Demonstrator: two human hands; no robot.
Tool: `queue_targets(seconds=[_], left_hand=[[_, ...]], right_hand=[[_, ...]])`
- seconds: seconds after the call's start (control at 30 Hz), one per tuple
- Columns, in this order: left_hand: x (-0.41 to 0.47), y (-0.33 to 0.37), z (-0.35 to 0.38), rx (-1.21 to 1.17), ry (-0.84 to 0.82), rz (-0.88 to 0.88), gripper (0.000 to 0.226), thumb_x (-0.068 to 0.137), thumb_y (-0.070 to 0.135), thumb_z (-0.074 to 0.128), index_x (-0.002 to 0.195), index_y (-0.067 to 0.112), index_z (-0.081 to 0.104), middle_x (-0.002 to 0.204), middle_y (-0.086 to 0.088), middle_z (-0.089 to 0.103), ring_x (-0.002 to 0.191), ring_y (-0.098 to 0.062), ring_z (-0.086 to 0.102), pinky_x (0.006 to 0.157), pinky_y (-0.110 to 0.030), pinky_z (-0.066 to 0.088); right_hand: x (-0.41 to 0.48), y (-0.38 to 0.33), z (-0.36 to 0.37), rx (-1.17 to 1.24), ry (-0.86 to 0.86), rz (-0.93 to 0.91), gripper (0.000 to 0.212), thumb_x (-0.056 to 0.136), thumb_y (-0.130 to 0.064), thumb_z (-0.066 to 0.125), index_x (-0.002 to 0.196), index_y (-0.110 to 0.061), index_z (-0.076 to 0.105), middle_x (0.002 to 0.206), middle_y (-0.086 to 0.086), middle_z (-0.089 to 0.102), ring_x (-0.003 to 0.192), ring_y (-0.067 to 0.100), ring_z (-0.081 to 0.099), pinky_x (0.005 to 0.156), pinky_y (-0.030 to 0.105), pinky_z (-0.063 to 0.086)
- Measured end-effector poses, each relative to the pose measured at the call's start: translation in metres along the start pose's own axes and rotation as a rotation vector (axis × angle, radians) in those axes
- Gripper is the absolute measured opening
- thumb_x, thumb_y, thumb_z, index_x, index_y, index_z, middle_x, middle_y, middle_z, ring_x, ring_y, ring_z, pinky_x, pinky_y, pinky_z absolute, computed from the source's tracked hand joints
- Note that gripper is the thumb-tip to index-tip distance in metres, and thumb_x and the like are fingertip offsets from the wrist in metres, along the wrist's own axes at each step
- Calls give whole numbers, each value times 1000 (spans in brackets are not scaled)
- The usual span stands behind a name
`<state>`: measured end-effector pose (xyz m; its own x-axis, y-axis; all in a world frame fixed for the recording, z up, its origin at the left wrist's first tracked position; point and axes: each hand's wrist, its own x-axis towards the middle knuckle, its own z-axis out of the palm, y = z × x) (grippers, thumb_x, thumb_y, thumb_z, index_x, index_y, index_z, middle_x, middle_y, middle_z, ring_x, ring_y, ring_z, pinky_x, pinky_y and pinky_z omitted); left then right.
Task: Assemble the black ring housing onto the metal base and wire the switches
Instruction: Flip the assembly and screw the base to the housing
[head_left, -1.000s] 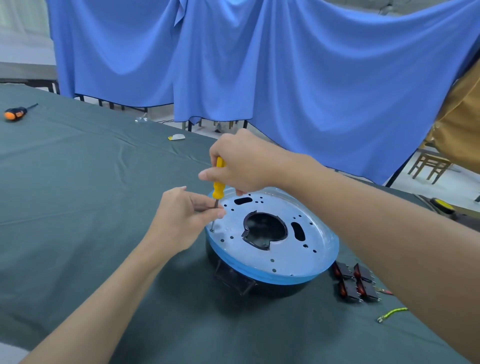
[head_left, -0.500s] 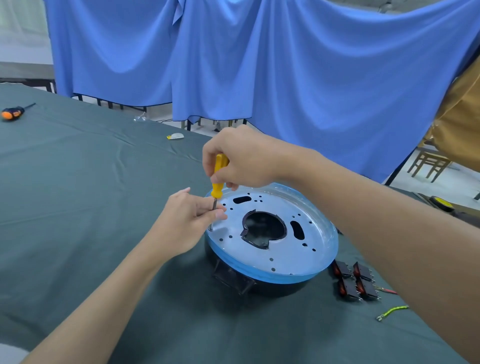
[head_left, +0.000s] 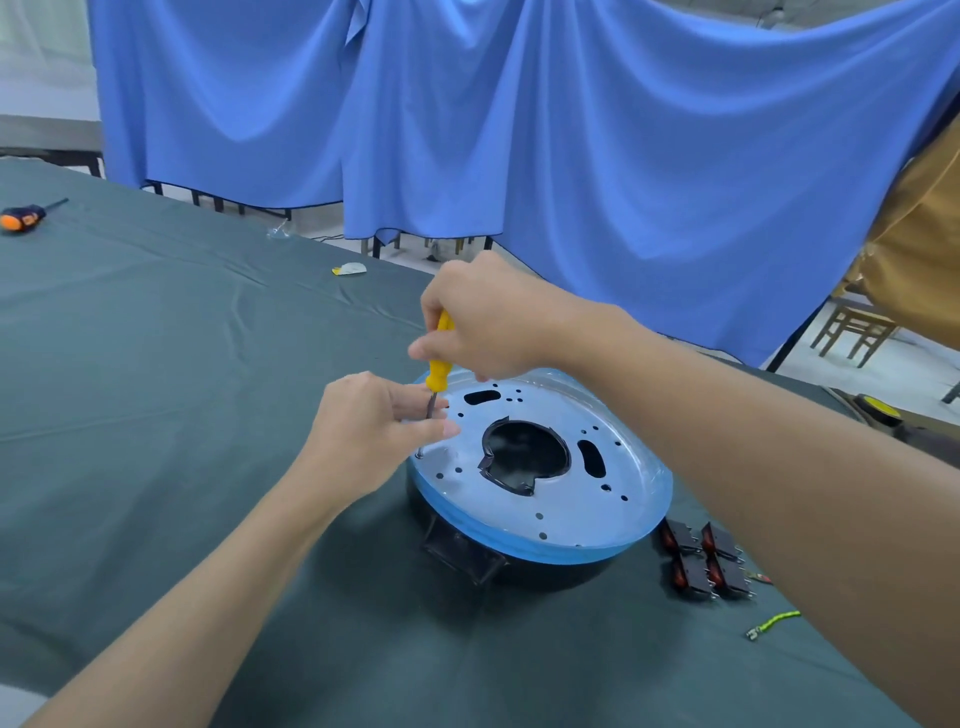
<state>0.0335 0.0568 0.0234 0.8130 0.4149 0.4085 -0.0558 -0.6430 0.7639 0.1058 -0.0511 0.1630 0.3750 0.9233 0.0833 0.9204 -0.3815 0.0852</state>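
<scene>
1. Little has moved since half a second ago: the right hand (head_left: 493, 317) has shifted its grip on the yellow screwdriver (head_left: 439, 371), with the thumb now reaching further left, and the left hand (head_left: 363, 431) is in nearly the same spot.
2. The right hand curls round the top of the handle from above and holds the tool nearly upright.
3. The left hand pinches the dark shaft between thumb and fingertips, just below the handle.
4. The tip sits at a small hole near the left edge of the metal plate (head_left: 587, 499).
5. That round plate, covered in bluish film, lies on top of the black ring (head_left: 561, 574), which sits on the dark green tablecloth (head_left: 156, 364).
6. Four black switches (head_left: 704, 561) lie in a cluster just right of the ring, with a green-yellow wire (head_left: 774, 623) nearer the camera.
7. An orange screwdriver (head_left: 23, 218) lies far off to the left.
8. A blue curtain (head_left: 571, 130) hangs behind the table, and a wooden chair (head_left: 852, 332) stands to its right.
</scene>
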Motion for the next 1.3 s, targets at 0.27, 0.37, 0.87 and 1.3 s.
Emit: queue_targets(seconds=[0.27, 0.37, 0.87, 1.3], left_hand=[[-3, 1, 0, 66, 2, 9, 24, 95, 23, 63, 84, 4, 74, 70, -13, 66, 74, -21, 50, 101, 1, 2], [-2, 2, 2, -21, 42, -27, 12, 88, 21, 73, 82, 12, 78, 73, 3, 75, 75, -12, 61, 101, 0, 15], [-7, 8, 2, -34, 137, -24, 9, 82, 17, 79, 74, 13, 79, 47, 7, 56, 51, -12, 38, 55, -5, 32], [-6, 10, 5, 78, 162, 18, 14, 90, 20, 70, 83, 14, 79, 71, -10, 74, 83, -28, 65, 114, -8, 6]], right_hand=[[-2, -3, -9, 33, 17, -87, 8, 90, -19, 61, 94, -16, 68, 72, -12, 57, 59, 3, 48, 55, 12, 42], [-1, -5, -3, 58, 44, -50, 17, 94, -29, 60, 90, -12, 65, 70, 0, 62, 60, 9, 46, 65, 26, 50], [3, -3, 6, 10, 52, 9, 40, 99, -38, 49, 68, -12, 41, 61, 4, 53, 58, 7, 41, 69, 35, 52], [2, -2, 4, -19, 40, 15, 35, 97, -41, 51, 78, -12, 52, 73, 0, 52, 73, 16, 40, 59, 28, 37]])
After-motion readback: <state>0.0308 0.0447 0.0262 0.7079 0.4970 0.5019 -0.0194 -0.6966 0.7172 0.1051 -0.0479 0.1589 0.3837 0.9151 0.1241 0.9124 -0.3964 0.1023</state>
